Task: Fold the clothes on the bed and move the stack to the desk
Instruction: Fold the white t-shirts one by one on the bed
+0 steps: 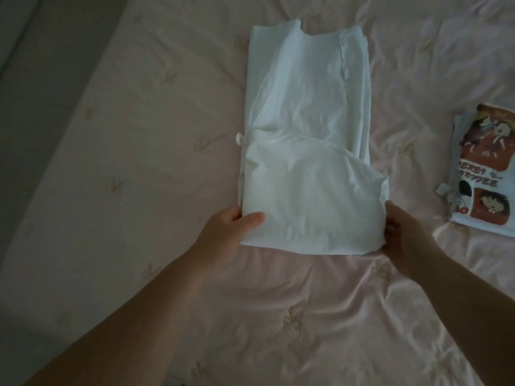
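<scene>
Hands meet at the near end of a white garment laid lengthwise on the bed, which wears a pale pink cover stitched with small bows. The garment is folded into a long strip running from 12 o'clock down to 6 o'clock, with its near end doubled back on itself. A small loop pokes out from its edge at 9 o'clock.

The left hand pinches the near corner at 7 o'clock, thumb on top of the cloth and fingers curled beneath. The right hand grips the opposite corner at 5 o'clock; its fingers curl around the edge, and the thumb is hidden, so the exact hold there is hard to tell. Both bare forearms reach in from the bottom of the view.

Out at 3 o'clock, well apart from the garment, a folded shirt with a cartoon print lies flat on the cover, partly cut off by the edge of the view. Along 9 o'clock the bed ends and a grey floor shows beside it.
</scene>
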